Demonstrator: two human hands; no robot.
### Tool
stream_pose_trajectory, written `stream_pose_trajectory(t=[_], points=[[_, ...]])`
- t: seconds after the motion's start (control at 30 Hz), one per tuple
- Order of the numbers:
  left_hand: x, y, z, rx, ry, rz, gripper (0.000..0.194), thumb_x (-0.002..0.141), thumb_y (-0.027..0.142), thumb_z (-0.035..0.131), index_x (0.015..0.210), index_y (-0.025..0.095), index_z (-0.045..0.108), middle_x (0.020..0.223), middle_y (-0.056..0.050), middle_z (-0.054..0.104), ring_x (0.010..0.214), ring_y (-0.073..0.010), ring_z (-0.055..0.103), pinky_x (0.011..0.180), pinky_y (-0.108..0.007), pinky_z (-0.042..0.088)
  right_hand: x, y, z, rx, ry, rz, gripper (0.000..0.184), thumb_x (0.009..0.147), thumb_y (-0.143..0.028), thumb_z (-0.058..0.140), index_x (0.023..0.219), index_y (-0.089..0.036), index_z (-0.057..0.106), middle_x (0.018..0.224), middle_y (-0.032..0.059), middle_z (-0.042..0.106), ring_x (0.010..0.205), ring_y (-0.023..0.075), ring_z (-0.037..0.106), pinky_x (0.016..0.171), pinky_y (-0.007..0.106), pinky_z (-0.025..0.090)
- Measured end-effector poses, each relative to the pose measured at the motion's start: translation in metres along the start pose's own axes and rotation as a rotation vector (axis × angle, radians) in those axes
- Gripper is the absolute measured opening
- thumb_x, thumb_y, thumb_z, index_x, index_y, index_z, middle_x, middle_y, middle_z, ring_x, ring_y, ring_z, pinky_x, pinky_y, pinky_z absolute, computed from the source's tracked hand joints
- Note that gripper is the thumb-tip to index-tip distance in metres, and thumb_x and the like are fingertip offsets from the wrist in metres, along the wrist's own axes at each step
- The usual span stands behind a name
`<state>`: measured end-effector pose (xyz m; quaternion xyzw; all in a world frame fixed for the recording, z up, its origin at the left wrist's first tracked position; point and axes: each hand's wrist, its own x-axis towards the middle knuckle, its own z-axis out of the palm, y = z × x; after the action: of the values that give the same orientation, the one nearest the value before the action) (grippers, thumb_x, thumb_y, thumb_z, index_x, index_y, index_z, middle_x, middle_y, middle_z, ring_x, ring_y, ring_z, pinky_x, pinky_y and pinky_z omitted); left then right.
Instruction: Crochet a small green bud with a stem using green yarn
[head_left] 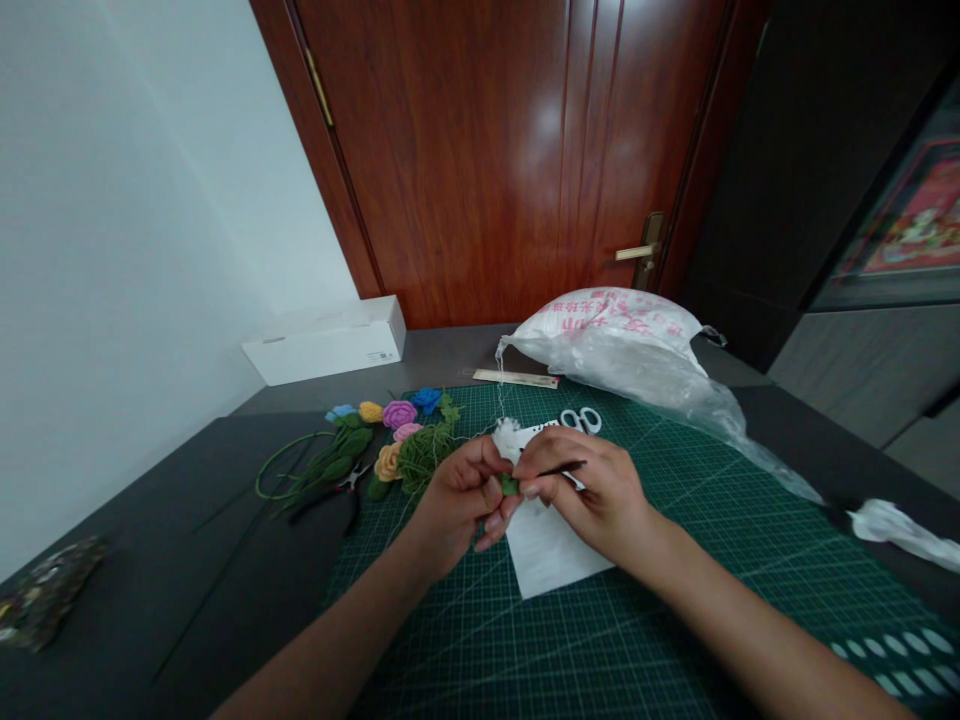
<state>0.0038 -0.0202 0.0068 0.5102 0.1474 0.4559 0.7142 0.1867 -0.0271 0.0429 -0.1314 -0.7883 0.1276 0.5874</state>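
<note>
A small green piece (510, 485), perhaps crochet, is pinched between the left hand (457, 500) and right hand (592, 490), held together above white paper (551, 565) on a green cutting mat (600, 650); the right also holds a thin dark rod (562, 468).

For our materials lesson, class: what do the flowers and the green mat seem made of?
The flowers look like matte crocheted yarn, with visible stitches. The green cutting mat looks like smooth plastic or rubber printed with a grid; unclear which.

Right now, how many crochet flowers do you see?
6, clustered beside the cutting mat: pale blue, yellow, purple, blue, pink, peach. Others may be hidden.
</note>
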Motion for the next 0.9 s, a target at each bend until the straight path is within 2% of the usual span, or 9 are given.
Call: stream_pose_trajectory(t=[0.07,0.17,0.27,0.5,0.9], points=[[0.0008,0.0018,0.0001,0.007,0.023,0.017,0.019,0.087,0.024,0.077,0.089,0.019,0.058,0.062,0.003,0.06,0.042,-0.0043,0.042,0.036,-0.01,0.037,-0.0012,0.0019,0.0,0.059,0.051,0.091,0.007,0.098,-0.017,0.064,0.092,-0.02,0.067,0.08,0.0028,0.07,0.072,0.016,0.068,0.064,0.03,0.057],[0.0027,0.0052,-0.0009,-0.003,0.01,0.068,0.018,0.088,0.027,0.076,0.091,0.019,0.06,0.068,0.0,0.064,0.046,-0.0059,0.047,0.037,-0.011,0.041,-0.0026,0.0003,-0.0023,0.185,0.205,0.26,0.005,0.098,-0.019,0.063,0.1,-0.022,0.067,0.088,0.0021,0.066,0.062,0.0118,0.066,0.051,0.024,0.054],[0.0035,0.0065,-0.002,-0.02,-0.021,0.072,0.016,0.089,0.026,0.075,0.092,0.02,0.06,0.07,0.0,0.064,0.047,-0.0059,0.048,0.039,-0.011,0.042,-0.0029,-0.0035,-0.0047,0.246,0.285,0.316,0.006,0.098,-0.019,0.063,0.102,-0.023,0.065,0.093,0.0022,0.065,0.064,0.0116,0.068,0.051,0.024,0.055],[0.0021,0.0055,-0.0021,-0.059,-0.074,0.05,0.016,0.09,0.027,0.074,0.097,0.022,0.061,0.069,0.001,0.061,0.047,-0.0062,0.047,0.038,-0.011,0.04,-0.0054,-0.0025,0.0019,0.247,0.212,0.291,0.003,0.097,-0.021,0.065,0.1,-0.022,0.066,0.089,0.0032,0.067,0.063,0.0125,0.068,0.051,0.025,0.055],[0.0013,0.0051,-0.0017,-0.047,-0.088,0.058,0.017,0.089,0.029,0.075,0.097,0.021,0.062,0.067,0.002,0.059,0.048,-0.0064,0.047,0.038,-0.01,0.04,-0.0058,-0.0046,0.0032,0.234,0.249,0.329,0.004,0.097,-0.019,0.066,0.093,-0.02,0.068,0.075,0.0006,0.067,0.055,0.0122,0.066,0.045,0.024,0.051]])
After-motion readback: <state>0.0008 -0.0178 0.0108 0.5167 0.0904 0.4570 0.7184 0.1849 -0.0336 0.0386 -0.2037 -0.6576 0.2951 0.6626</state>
